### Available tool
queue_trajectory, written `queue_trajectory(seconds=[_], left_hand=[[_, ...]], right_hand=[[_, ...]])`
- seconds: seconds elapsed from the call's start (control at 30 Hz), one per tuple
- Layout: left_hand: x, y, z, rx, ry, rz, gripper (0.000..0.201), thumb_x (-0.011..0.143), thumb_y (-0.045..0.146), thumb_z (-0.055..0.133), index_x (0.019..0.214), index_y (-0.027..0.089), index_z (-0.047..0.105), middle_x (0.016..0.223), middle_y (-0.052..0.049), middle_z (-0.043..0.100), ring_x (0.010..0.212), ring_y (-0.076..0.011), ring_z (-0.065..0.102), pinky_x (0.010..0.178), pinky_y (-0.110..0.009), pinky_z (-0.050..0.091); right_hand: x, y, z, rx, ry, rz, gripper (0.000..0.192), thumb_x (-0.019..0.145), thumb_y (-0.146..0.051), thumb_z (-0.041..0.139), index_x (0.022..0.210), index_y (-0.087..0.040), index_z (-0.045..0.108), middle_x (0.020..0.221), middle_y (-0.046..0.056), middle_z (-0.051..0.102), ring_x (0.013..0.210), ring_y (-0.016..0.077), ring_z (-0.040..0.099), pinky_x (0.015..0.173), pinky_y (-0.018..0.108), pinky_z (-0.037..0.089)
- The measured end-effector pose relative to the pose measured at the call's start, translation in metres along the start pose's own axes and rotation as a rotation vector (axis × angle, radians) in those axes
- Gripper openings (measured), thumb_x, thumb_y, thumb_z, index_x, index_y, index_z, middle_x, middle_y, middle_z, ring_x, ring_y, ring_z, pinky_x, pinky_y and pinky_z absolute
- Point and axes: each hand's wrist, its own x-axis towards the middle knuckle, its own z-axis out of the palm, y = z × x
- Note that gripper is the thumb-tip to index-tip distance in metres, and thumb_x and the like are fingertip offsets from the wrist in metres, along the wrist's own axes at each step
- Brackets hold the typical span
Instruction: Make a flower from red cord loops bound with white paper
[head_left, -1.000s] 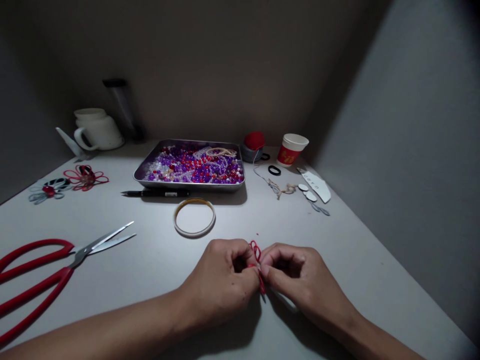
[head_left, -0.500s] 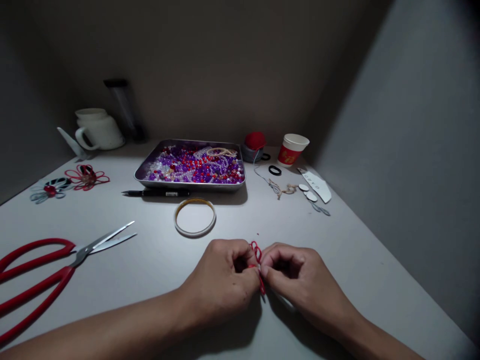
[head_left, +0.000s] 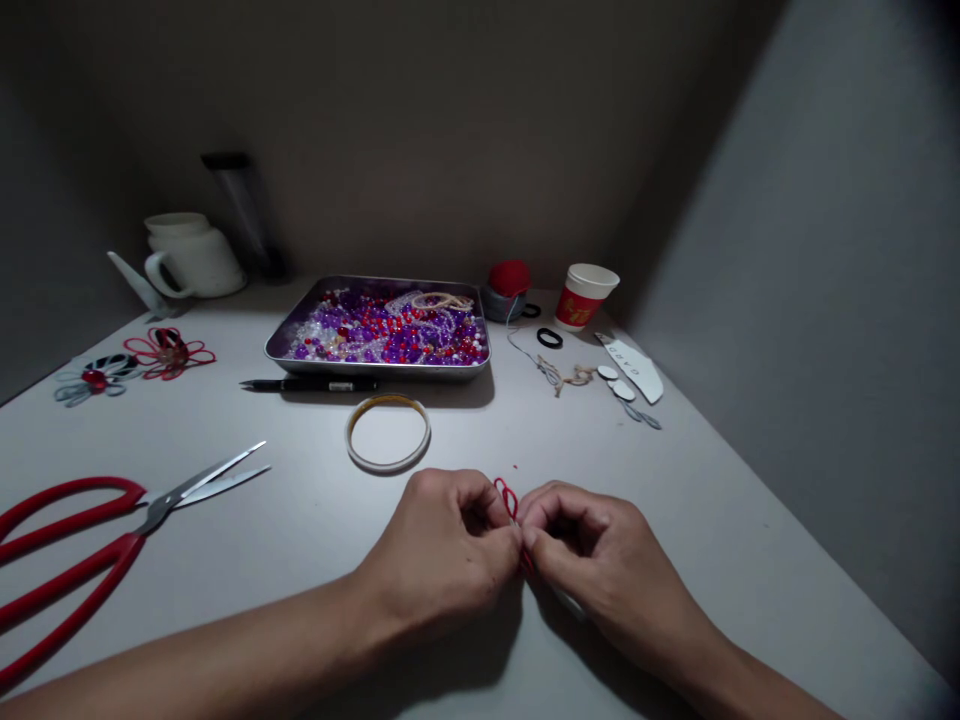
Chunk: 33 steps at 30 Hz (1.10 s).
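Looped red cord (head_left: 508, 497) shows between my two hands, just above the table; its lower part is mostly covered by the fingers. My left hand (head_left: 450, 540) pinches it from the left with thumb and forefinger. From the right, my right hand (head_left: 592, 550) is closed on the same cord, its thumb and fingertips meeting the left hand's. Under the right hand a pale edge of something peeks out, too hidden to name. Beyond the hands lies a roll of tape (head_left: 388, 434).
Red-handled scissors (head_left: 161, 510) lie partly open at left. Behind are a metal tray (head_left: 375, 370) of beads, a pen (head_left: 315, 385), cord flowers (head_left: 169, 352), a white watering can (head_left: 191, 255), yarn (head_left: 510, 285), a paper cup (head_left: 586, 297) and a white card (head_left: 634, 368).
The fingertips have closed in tighter around the red cord, and less of its lower end shows below them. The camera view has shifted slightly.
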Motion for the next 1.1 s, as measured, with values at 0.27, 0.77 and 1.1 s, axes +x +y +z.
queue_trajectory(seconds=[0.27, 0.77, 1.1], left_hand=[[0.0043, -0.0051, -0.001, -0.02, -0.01, -0.041, 0.011, 0.067, 0.017, 0.05, 0.059, 0.014, 0.056, 0.053, -0.001, 0.058, 0.046, -0.0096, 0.048, 0.044, -0.02, 0.036], [0.0043, -0.0053, 0.0001, -0.034, -0.023, -0.034, 0.01, 0.064, 0.015, 0.05, 0.056, 0.013, 0.055, 0.049, 0.001, 0.052, 0.044, -0.0086, 0.045, 0.042, -0.02, 0.033], [0.0036, -0.0074, 0.0001, -0.029, -0.015, -0.01, 0.011, 0.064, 0.013, 0.048, 0.056, 0.014, 0.056, 0.049, 0.002, 0.051, 0.043, -0.0075, 0.045, 0.042, -0.019, 0.033]], right_hand=[[0.0019, 0.0022, -0.0035, 0.014, 0.004, 0.026, 0.014, 0.07, -0.025, 0.055, 0.065, -0.014, 0.063, 0.065, 0.004, 0.062, 0.06, 0.0149, 0.052, 0.056, 0.026, 0.042], [0.0021, -0.0002, -0.0015, -0.067, 0.052, -0.026, 0.011, 0.067, -0.019, 0.057, 0.059, -0.015, 0.063, 0.065, 0.004, 0.064, 0.06, 0.0148, 0.057, 0.055, 0.024, 0.044], [0.0021, 0.0012, -0.0001, -0.075, 0.039, -0.06, 0.012, 0.067, -0.017, 0.054, 0.058, -0.015, 0.062, 0.064, 0.004, 0.064, 0.058, 0.0149, 0.056, 0.053, 0.024, 0.044]])
